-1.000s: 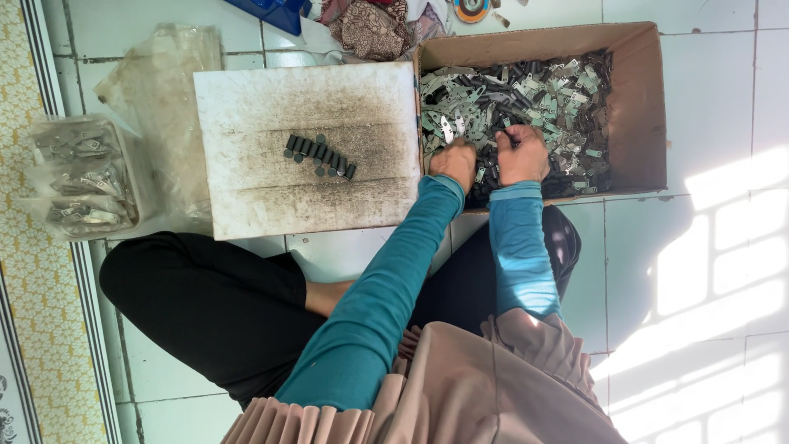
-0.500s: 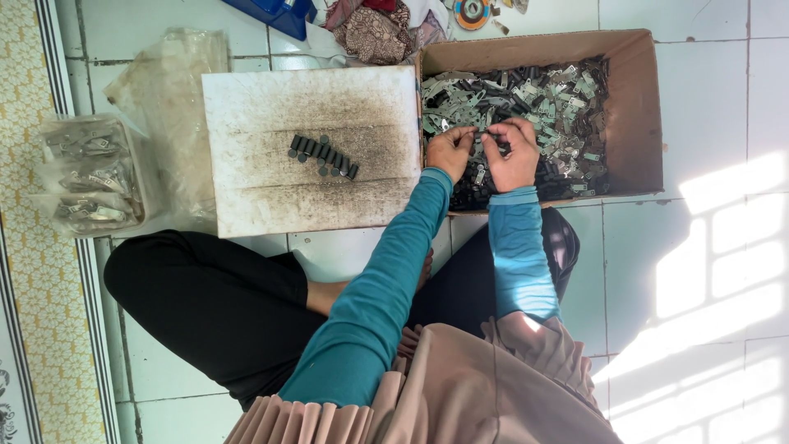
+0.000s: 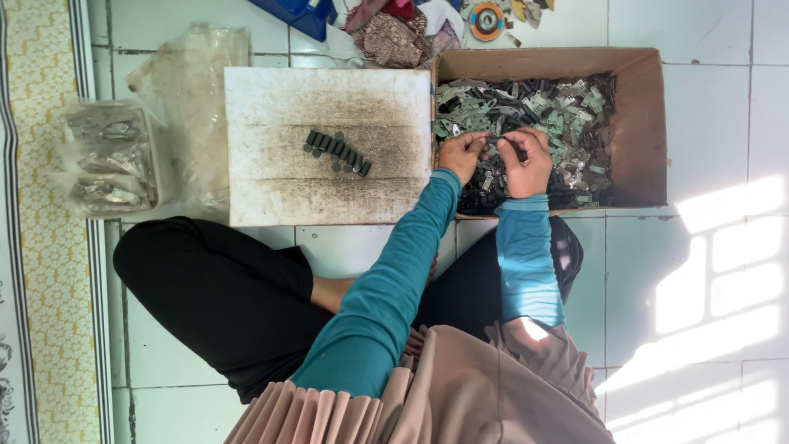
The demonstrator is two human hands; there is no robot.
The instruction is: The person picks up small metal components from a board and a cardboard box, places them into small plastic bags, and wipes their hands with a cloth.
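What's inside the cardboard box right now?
The box holds a heap of small grey-green and dark metal parts. The left hand and right hand are in it, fingertips together over the heap. The box bottom is covered; whether the fingers pinch a part cannot be told.

The cardboard box [image 3: 641, 123] is matt brown, its walls dull and papery. The small parts [image 3: 542, 107] heaped in it look like thin metal, grey-green with faint glints, mixed with darker pieces. The white board [image 3: 271, 189] is matt and rough-looking, smeared with sooty grey marks. The dark pieces [image 3: 337, 152] lying on it look dull black. The clear plastic bags [image 3: 111, 160] are glossy and crinkled. The floor tiles [image 3: 707, 288] are smooth, pale and shiny in the sunlight.
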